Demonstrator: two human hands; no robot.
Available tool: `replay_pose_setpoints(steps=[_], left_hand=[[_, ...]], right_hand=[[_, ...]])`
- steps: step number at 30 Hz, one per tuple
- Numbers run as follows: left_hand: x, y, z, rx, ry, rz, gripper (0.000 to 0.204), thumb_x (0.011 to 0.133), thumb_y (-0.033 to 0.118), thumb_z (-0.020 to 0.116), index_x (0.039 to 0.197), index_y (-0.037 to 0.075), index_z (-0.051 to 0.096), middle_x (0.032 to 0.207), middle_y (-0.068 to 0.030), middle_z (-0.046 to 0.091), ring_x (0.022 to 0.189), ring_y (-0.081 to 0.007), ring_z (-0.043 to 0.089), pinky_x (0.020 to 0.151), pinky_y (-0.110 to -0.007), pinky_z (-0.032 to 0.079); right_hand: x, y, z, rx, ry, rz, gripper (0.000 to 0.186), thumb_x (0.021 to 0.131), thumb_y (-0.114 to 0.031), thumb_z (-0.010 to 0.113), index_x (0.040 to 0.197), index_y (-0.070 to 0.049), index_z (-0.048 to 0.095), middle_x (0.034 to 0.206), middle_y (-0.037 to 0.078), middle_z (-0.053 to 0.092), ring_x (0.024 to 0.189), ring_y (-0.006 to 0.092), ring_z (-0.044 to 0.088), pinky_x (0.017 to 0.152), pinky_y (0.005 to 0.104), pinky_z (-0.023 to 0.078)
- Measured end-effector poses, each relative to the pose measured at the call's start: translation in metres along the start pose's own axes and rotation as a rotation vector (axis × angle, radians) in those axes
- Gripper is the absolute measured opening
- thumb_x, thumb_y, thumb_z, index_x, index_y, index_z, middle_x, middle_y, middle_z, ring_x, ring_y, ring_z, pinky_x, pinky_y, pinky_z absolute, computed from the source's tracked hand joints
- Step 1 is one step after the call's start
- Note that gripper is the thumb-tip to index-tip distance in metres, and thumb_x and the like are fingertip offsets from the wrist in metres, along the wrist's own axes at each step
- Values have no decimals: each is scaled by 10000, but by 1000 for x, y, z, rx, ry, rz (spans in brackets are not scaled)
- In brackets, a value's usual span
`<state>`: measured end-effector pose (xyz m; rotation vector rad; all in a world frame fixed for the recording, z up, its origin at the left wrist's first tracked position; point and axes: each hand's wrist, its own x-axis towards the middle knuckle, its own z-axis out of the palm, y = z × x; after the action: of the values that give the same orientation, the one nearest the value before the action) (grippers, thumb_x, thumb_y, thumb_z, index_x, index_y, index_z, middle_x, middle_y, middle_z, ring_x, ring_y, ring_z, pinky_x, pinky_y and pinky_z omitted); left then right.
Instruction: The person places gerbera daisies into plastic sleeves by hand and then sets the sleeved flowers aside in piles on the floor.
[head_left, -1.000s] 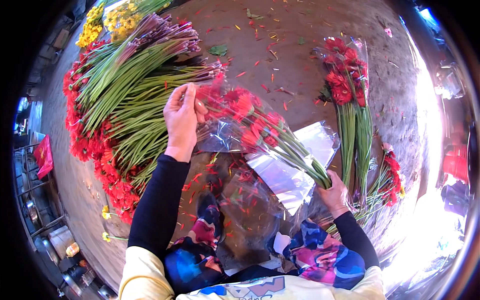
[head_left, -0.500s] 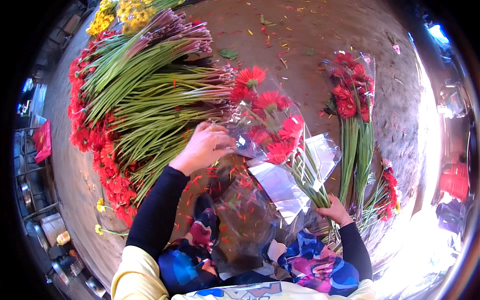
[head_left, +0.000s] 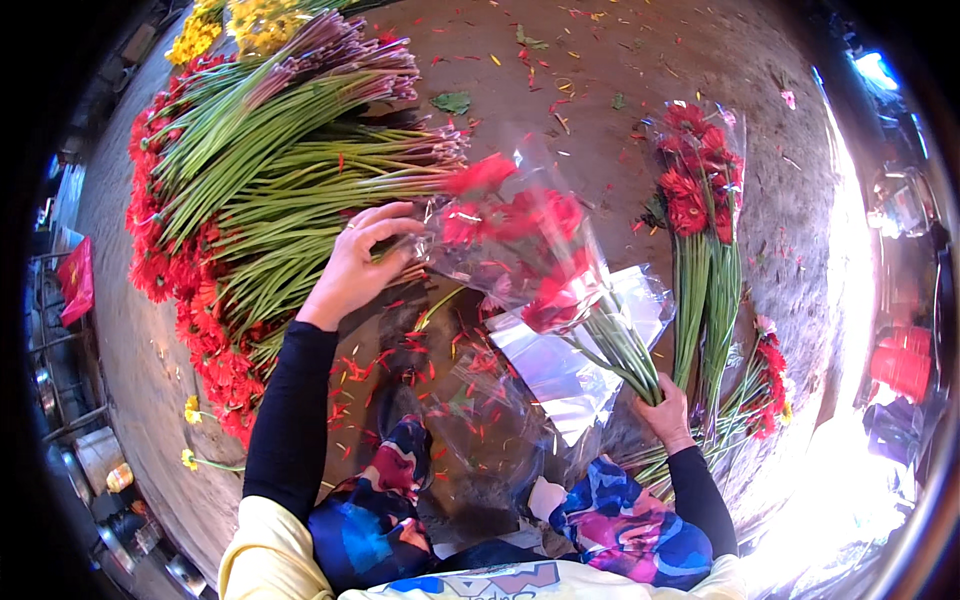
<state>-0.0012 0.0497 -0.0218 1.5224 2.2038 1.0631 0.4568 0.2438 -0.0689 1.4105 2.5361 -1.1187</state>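
My right hand (head_left: 662,412) is closed round the lower green stems of a bunch of red gerberas (head_left: 550,290). The flower heads are inside a clear plastic sleeve (head_left: 580,230), slightly blurred. At the sleeve's upper left edge, my left hand (head_left: 365,250) has curled fingers gripping the plastic, just beside the pile of long stems. Beneath the held bunch lies a stack of flat clear wrappers (head_left: 555,380).
A large heap of gerbera stems (head_left: 290,180) with red heads fills the left, yellow flowers (head_left: 190,40) behind it. Wrapped red bunches (head_left: 700,200) and loose red flowers (head_left: 765,390) lie at right. Petals litter the floor (head_left: 540,70). Red plastic items (head_left: 900,355) stand far right.
My left hand first dropped, then rose slightly leftward along with the sleeve's edge. The held bunch swung more upright, its stems staying in my right hand, which shifted slightly down and back up.
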Motion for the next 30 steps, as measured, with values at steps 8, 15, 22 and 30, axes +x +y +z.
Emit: replay_pose_setpoints(steps=[8,15,22,30], left_hand=[[30,42,16,111,81,-89,302,831,214,667,1048,10,618,1011,-45,603,954,-125,550,851,-273,430],[57,36,34,-558,347,-394,144,887,174,631,878,30,639,660,63,529,570,-10,432,519,-180,335],[86,64,45,-355,596,-98,174,899,149,607,1044,57,579,864,30,564,738,-42,497,642,-191,407],[31,107,146,-403,-122,-236,146,842,88,629,977,46,593,763,-34,589,661,-100,546,597,-241,449]], right_hand=[[-3,-12,4,-226,248,-123,426,612,-162,758,1004,-101,602,857,81,595,783,294,615,663,361,496],[-10,8,5,-24,232,-130,474,598,-146,766,1043,-104,608,890,85,607,812,283,624,690,351,501],[-14,32,-10,-20,413,-18,514,592,-163,768,1075,-82,610,960,103,635,882,279,632,775,350,512],[59,31,-99,-535,921,-144,664,628,-294,794,1197,-65,540,1031,191,584,953,355,556,842,419,450]])
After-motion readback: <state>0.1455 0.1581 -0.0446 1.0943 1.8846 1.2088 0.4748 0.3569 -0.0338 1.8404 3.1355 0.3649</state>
